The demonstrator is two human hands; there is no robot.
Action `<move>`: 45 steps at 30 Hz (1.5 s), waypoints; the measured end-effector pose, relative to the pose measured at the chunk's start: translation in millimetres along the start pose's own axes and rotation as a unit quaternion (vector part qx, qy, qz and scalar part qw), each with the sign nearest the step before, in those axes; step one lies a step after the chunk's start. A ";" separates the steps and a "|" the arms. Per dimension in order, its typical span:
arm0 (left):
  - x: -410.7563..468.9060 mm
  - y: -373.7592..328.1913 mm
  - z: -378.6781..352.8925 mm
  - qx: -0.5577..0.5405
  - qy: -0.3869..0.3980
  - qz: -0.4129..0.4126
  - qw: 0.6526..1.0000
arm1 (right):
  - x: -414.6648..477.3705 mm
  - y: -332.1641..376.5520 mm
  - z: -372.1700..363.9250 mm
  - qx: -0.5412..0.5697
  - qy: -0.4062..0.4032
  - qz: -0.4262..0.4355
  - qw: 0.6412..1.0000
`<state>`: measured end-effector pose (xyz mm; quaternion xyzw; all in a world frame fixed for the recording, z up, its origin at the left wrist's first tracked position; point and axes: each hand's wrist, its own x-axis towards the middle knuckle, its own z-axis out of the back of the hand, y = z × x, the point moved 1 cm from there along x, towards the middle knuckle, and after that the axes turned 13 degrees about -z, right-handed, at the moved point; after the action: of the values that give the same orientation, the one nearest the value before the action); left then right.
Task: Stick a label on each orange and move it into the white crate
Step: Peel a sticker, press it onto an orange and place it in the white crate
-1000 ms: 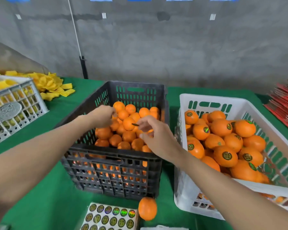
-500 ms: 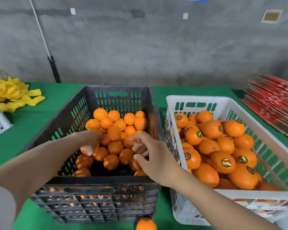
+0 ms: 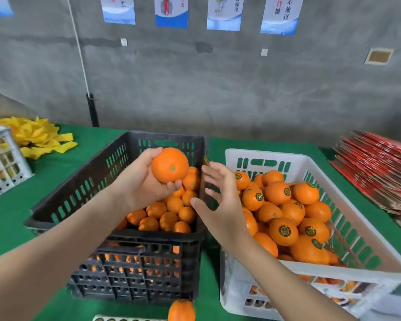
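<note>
My left hand (image 3: pixel 141 188) grips one unlabelled orange (image 3: pixel 169 165) and holds it up over the black crate (image 3: pixel 79 181), which contains several bare oranges (image 3: pixel 169 214). My right hand (image 3: pixel 218 205) hovers just right of that orange with fingers spread and relaxed. A small dark label (image 3: pixel 205 162) seems to sit on its index fingertip. The white crate (image 3: pixel 357 216) stands to the right, heaped with labelled oranges (image 3: pixel 283 230).
A loose orange (image 3: pixel 181 310) lies on the green cloth in front of the black crate, beside the edge of a label sheet (image 3: pixel 125 318). Yellow wrappers (image 3: pixel 37 137) and a pale crate (image 3: pixel 2 167) are at the left. Red flat cartons (image 3: pixel 380 167) are stacked at the right.
My left hand has come up out of the black crate with an orange in it. My right hand has risen from the crate and opened beside the orange.
</note>
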<state>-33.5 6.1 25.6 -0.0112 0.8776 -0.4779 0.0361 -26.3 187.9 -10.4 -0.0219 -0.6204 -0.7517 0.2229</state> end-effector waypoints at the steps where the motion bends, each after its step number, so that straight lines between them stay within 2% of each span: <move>1: -10.9 2.9 -10.2 -0.029 0.014 0.011 0.999 | -3.9 3.0 3.7 0.001 0.010 0.013 1.000; 3: -30.0 11.6 -27.7 -0.059 0.046 0.019 0.997 | -11.5 8.3 11.7 0.018 0.029 0.020 0.999; 7: -57.0 36.7 -56.4 -0.026 0.061 0.038 0.997 | -25.7 12.1 30.8 0.056 0.017 0.017 0.998; 12: -72.8 61.3 -75.9 -0.058 0.023 -0.016 0.998 | -41.6 10.1 52.7 0.072 0.025 -0.030 0.997; 14: -75.9 67.0 -78.4 -0.074 -0.009 -0.012 0.997 | -46.1 10.4 60.8 0.114 0.040 -0.060 0.991; 19: -79.3 76.9 -82.5 -0.080 -0.043 0.002 0.996 | -54.4 16.4 79.1 0.124 0.036 -0.098 0.987; 23: -80.8 86.7 -85.4 -0.071 -0.022 -0.005 0.997 | -60.4 24.4 77.1 0.075 0.066 -0.111 0.989; 35: -80.4 94.8 -85.6 -0.045 -0.005 -0.017 0.999 | -52.3 23.9 77.7 -0.078 0.045 -0.066 0.994; 37: -80.1 97.0 -85.0 -0.043 -0.009 -0.014 0.999 | -54.1 23.7 73.6 -0.104 0.015 -0.033 0.994; 41: -81.1 102.6 -80.6 -0.044 0.003 -0.022 0.999 | -62.2 19.0 62.0 -0.152 -0.080 0.087 0.981; 43: -82.8 104.3 -77.0 -0.027 0.004 -0.028 0.999 | -63.8 17.1 62.7 -0.118 -0.064 0.057 0.989; 45: -84.8 106.5 -74.0 -0.010 0.003 -0.026 1.000 | -61.4 13.7 67.9 -0.060 -0.009 -0.027 0.998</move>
<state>47.2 130.5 -19.5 -0.0328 0.8817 -0.4702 0.0210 17.4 268.9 -1.1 -0.0254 -0.5763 -0.7932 0.1949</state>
